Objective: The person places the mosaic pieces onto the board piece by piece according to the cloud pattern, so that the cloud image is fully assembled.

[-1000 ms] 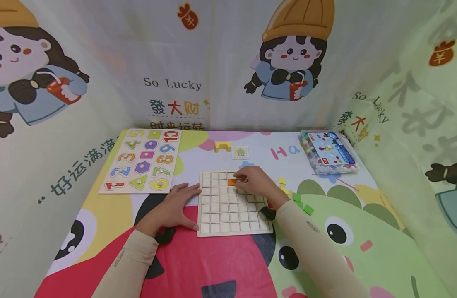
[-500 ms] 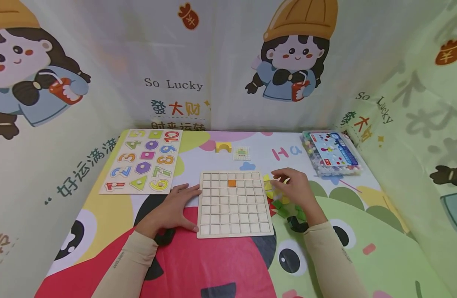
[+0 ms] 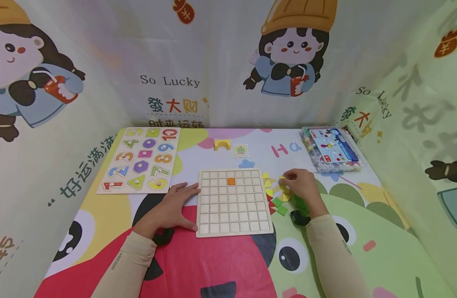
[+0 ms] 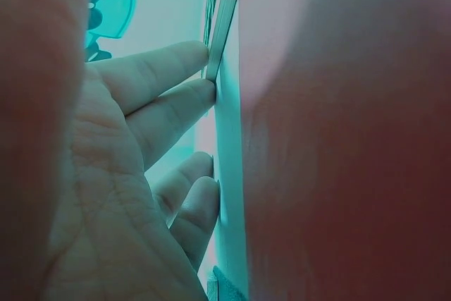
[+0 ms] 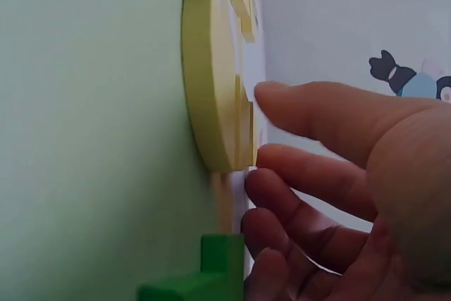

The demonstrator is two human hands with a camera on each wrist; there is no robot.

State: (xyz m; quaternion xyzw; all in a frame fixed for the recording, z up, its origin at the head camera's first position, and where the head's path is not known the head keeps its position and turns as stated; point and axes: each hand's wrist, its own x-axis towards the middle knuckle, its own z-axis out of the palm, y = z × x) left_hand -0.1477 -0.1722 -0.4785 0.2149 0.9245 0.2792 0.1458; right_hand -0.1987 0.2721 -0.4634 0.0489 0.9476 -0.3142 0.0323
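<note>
A wooden grid board (image 3: 234, 207) lies in the middle of the table, with one orange square tile (image 3: 231, 181) in a cell near its far side. My left hand (image 3: 174, 209) rests at the board's left edge, fingers spread and the thumb by the near corner. To the right of the board, my right hand (image 3: 304, 188) is over the yellow pieces (image 3: 285, 197). In the right wrist view, thumb and index finger stand apart, their tips right by a yellow piece (image 5: 248, 132). Green tiles (image 3: 282, 210) and red pieces (image 3: 271, 210) lie close by.
A number puzzle board (image 3: 139, 161) lies at the left. Behind the grid board are a yellow arch block (image 3: 222, 145) and a small patterned card (image 3: 241, 150). A clear box of beads (image 3: 330, 149) stands at the back right. Printed curtains (image 3: 228, 62) enclose the table.
My right hand has left the orange tile on the board and moved right to the yellow pieces, fingers now lower among them. My left hand stays at the board's edge.
</note>
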